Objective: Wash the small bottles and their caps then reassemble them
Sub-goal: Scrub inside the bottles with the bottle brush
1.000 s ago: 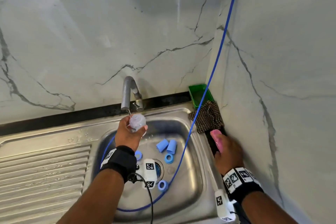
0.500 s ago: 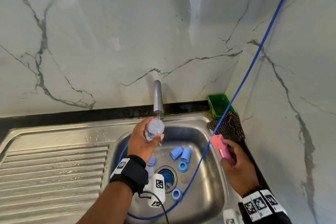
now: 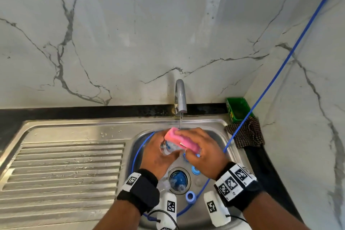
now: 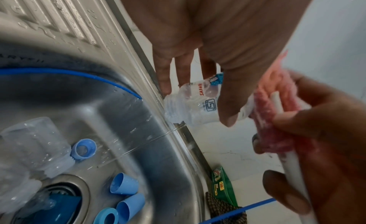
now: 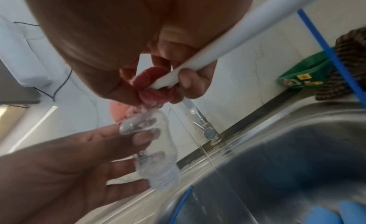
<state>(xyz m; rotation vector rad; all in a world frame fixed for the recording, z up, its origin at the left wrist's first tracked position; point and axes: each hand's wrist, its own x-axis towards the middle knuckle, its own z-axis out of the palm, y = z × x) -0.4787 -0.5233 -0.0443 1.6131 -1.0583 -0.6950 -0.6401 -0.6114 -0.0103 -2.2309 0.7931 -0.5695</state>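
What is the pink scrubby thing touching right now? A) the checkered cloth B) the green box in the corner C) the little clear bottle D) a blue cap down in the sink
C: the right hand presses the pink sponge brush against the small clear bottle that the left hand holds under the tap.

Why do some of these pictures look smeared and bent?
Head view: sharp, but the wide lens bows the sink rim. Left wrist view: the sponge is blurred, the bottle label readable. Right wrist view: the bottle and near basin are soft and smeared.
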